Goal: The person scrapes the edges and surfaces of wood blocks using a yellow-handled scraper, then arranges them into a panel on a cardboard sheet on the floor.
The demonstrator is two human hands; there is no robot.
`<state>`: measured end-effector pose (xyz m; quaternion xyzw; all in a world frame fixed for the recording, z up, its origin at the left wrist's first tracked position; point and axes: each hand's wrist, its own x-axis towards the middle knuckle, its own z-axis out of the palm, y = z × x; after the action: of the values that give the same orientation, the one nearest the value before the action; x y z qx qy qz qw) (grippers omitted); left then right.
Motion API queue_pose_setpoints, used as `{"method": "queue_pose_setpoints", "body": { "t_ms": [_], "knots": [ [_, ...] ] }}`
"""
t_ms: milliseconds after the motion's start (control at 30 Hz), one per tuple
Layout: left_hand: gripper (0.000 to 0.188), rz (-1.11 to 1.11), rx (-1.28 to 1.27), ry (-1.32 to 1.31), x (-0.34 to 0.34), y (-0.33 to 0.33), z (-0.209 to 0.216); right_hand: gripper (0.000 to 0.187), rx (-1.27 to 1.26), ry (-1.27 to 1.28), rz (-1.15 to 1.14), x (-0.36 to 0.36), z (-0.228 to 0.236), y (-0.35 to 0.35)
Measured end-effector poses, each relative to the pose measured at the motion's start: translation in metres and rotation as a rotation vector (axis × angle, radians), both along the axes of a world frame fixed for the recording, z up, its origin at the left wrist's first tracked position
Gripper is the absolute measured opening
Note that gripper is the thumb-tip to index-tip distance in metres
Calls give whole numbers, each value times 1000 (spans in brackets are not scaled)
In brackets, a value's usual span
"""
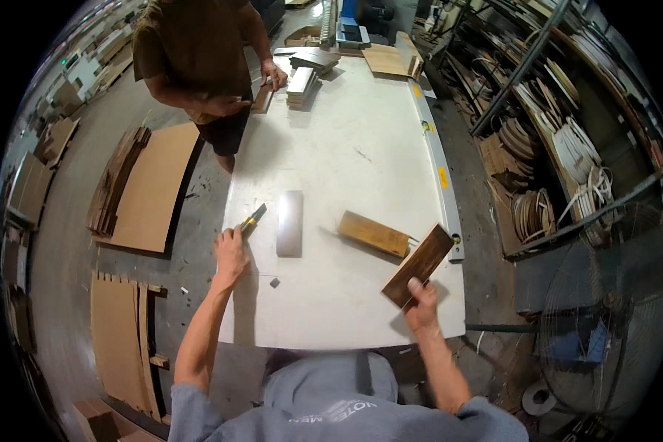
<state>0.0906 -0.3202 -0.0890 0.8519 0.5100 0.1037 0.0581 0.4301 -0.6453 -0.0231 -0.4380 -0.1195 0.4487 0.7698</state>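
My left hand (pixel 232 254), left of the frame's center, is closed around a yellow-and-black utility knife (pixel 252 219), its tip pointing up and right. My right hand (pixel 421 306), lower right of center, grips a dark brown wooden plank (pixel 423 265) near its lower end, thumb on top; the fingers beneath are hidden. The plank slants up toward the right. Between my hands, on the white worktable (pixel 331 317), lie a pale gray rectangular panel (pixel 290 223), just right of the knife, and a golden-brown block (pixel 374 234), partly behind my plank. A small dark square chip (pixel 275 282) sits below the panel. Along the table's right edge runs a long spirit level (pixel 442 177).
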Motion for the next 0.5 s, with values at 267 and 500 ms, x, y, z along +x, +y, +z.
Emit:
{"method": "queue_pose_setpoints", "body": {
  "t_ms": [267, 500],
  "knots": [
    [16, 59, -723, -802, 2, -6, 27, 49, 6, 335, -268, -183, 21, 13],
    [45, 6, -1163, -1408, -31, -145, 119, 41, 227, 567, -197, -249, 35, 101]
  ]
}}
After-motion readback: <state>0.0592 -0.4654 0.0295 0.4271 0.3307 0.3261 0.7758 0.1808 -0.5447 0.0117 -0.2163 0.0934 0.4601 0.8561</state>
